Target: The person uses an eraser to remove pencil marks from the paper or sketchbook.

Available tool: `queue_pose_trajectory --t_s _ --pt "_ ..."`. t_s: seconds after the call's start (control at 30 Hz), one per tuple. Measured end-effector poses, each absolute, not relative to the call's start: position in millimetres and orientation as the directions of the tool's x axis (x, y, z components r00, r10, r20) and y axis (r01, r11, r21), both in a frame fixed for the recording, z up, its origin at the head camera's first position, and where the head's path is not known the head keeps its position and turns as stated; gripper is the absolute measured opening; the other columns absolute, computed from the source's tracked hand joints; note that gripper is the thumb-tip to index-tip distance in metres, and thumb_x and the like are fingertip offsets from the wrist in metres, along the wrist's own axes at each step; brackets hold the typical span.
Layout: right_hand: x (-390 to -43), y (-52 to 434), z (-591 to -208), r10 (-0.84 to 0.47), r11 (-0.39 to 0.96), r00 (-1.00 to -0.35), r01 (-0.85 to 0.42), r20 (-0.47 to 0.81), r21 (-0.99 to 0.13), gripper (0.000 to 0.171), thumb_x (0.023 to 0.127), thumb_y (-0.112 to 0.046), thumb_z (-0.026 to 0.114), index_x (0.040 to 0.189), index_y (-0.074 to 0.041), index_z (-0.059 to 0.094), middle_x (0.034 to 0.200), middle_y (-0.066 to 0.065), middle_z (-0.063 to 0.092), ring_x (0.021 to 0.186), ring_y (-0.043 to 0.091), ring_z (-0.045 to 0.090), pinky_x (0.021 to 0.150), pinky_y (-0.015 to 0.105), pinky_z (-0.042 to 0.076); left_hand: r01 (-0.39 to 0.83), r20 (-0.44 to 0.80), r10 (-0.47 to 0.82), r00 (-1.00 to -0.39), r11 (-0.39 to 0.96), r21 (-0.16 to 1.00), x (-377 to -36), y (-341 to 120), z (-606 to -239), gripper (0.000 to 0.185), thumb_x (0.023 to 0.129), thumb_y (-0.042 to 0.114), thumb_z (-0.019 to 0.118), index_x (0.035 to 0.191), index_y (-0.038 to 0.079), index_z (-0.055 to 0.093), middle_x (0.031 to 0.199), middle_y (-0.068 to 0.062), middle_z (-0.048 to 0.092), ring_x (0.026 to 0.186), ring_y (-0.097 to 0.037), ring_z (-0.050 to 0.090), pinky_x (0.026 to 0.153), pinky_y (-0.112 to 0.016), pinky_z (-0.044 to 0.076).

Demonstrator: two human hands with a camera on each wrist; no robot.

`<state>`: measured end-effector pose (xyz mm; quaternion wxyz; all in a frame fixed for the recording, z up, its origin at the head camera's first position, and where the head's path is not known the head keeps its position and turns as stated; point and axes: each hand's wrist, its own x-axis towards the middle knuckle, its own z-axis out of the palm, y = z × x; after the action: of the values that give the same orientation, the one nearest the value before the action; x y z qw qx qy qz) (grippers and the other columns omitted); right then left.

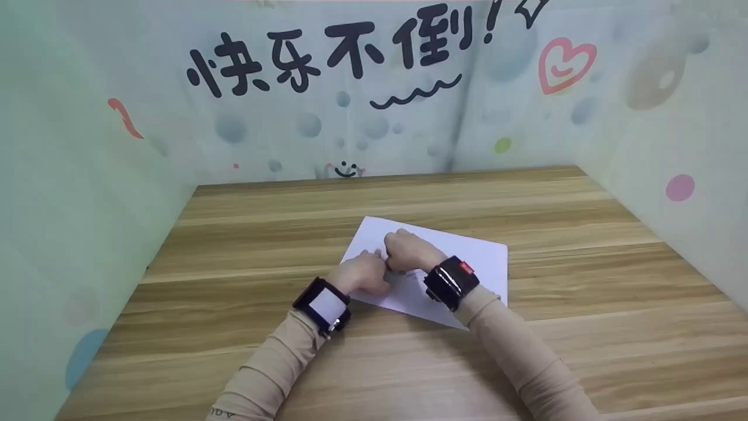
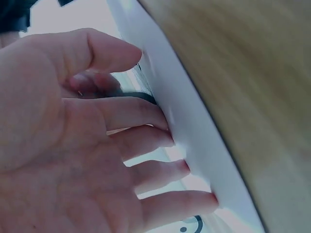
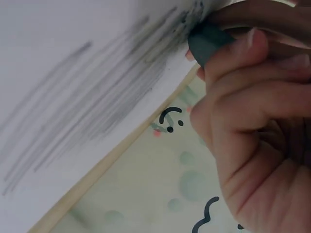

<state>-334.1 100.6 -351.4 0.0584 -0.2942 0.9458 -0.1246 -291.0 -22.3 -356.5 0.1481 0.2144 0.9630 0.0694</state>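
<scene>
A white sheet of paper [image 1: 476,257] lies at an angle on the wooden table. My right hand [image 1: 412,251] pinches a dark green eraser [image 3: 210,42] between thumb and fingers, its end against the paper. Grey pencil strokes [image 3: 97,102] run across the sheet up to the eraser, with dark crumbs beside it. In the head view the right hand hides the eraser. Close by on the left, my left hand [image 1: 363,273] rests its fingertips [image 2: 206,201] on the paper, the fingers spread and fairly straight.
The wooden tabletop [image 1: 263,234] extends around the sheet. A printed cloth wall [image 1: 409,140] closes off the back, and similar walls stand at left and right. Each wrist wears a black strapped camera, the left one [image 1: 322,307] and the right one [image 1: 451,282].
</scene>
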Motion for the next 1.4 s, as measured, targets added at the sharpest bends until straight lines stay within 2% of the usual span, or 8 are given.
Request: queue_pose_trajectory --t_s 0.17,0.33,0.57,0.8,0.9,1.0,1.1,1.4 --pt "-334.4 99.9 -351.8 -0.533 0.819 -0.845 -0.506 -0.033 -0.271 0.011 0.076 -0.002 0.061 0.064 -0.001 0.063 0.052 -0.002 0.048 0.05 0.012 0.043 0.044 0.02 0.03 0.376 -0.259 0.421 -0.869 0.903 0.206 -291.8 -23.3 -358.4 0.047 0.086 0.021 0.057 0.119 -0.013 0.059 0.148 -0.026 0.037 0.132 -0.039 0.042 0.111 -0.043 0.037" --pt "-330.3 99.3 -352.9 -0.551 0.811 -0.834 -0.525 -0.036 -0.258 0.011 0.074 0.0 0.059 0.063 -0.002 0.059 0.054 -0.002 0.045 0.051 0.013 0.043 0.044 0.02 0.031 0.382 -0.25 0.429 -0.868 0.899 0.216 -291.2 -24.3 -361.1 0.04 0.083 0.019 0.057 0.108 -0.012 0.063 0.141 -0.025 0.047 0.117 -0.035 0.052 0.097 -0.042 0.047" --pt "-335.6 101.5 -351.5 -0.522 0.823 -0.851 -0.486 -0.057 -0.294 0.023 0.072 0.002 0.059 0.054 -0.009 0.051 0.046 -0.005 0.043 0.043 0.008 0.039 0.039 0.019 0.028 0.393 -0.269 0.433 -0.86 0.899 0.192 -290.4 -22.9 -359.1 0.044 0.088 0.024 0.055 0.112 -0.012 0.062 0.148 -0.026 0.036 0.134 -0.038 0.041 0.115 -0.041 0.032" --pt "-324.6 99.2 -349.7 -0.533 0.835 -0.842 -0.506 -0.087 -0.216 0.005 0.072 0.003 0.058 0.068 0.0 0.06 0.062 0.005 0.052 0.057 0.017 0.046 0.046 0.024 0.035 0.369 -0.253 0.417 -0.873 0.904 0.215 -287.3 -25.2 -359.4 0.038 0.085 0.018 0.055 0.108 -0.011 0.065 0.149 -0.026 0.034 0.134 -0.037 0.041 0.109 -0.042 0.039" --pt "-327.2 99.3 -350.4 -0.541 0.824 -0.836 -0.508 -0.086 -0.25 0.019 0.071 0.004 0.059 0.056 -0.007 0.054 0.048 -0.004 0.045 0.046 0.011 0.041 0.041 0.02 0.029 0.382 -0.25 0.428 -0.869 0.9 0.212 -287.1 -25.3 -360.4 0.04 0.086 0.02 0.055 0.11 -0.012 0.063 0.148 -0.028 0.034 0.138 -0.039 0.035 0.117 -0.042 0.029" --pt "-331.0 97.6 -353.4 -0.548 0.804 -0.837 -0.525 -0.005 -0.279 0.029 0.077 -0.001 0.059 0.052 -0.011 0.047 0.047 -0.006 0.04 0.046 0.009 0.037 0.042 0.019 0.027 0.396 -0.249 0.44 -0.863 0.894 0.21 -287.7 -25.2 -360.4 0.042 0.086 0.021 0.057 0.111 -0.012 0.063 0.144 -0.027 0.043 0.132 -0.039 0.044 0.112 -0.044 0.036" --pt "-329.3 98.3 -354.6 -0.565 0.796 -0.825 -0.547 0.007 -0.259 0.027 0.079 -0.003 0.058 0.056 -0.01 0.047 0.053 -0.003 0.042 0.051 0.011 0.039 0.044 0.02 0.029 0.398 -0.242 0.437 -0.866 0.897 0.195 -288.6 -26.0 -360.2 0.039 0.086 0.021 0.057 0.106 -0.011 0.064 0.142 -0.025 0.045 0.125 -0.038 0.048 0.103 -0.045 0.045" --pt "-329.8 100.9 -353.9 -0.558 0.799 -0.83 -0.54 0.009 -0.265 0.023 0.075 -0.001 0.059 0.055 -0.009 0.049 0.05 -0.004 0.041 0.048 0.012 0.038 0.042 0.021 0.027 0.397 -0.241 0.44 -0.865 0.894 0.207 -288.3 -26.4 -359.9 0.041 0.087 0.021 0.056 0.11 -0.012 0.063 0.148 -0.028 0.036 0.133 -0.038 0.042 0.115 -0.042 0.032"
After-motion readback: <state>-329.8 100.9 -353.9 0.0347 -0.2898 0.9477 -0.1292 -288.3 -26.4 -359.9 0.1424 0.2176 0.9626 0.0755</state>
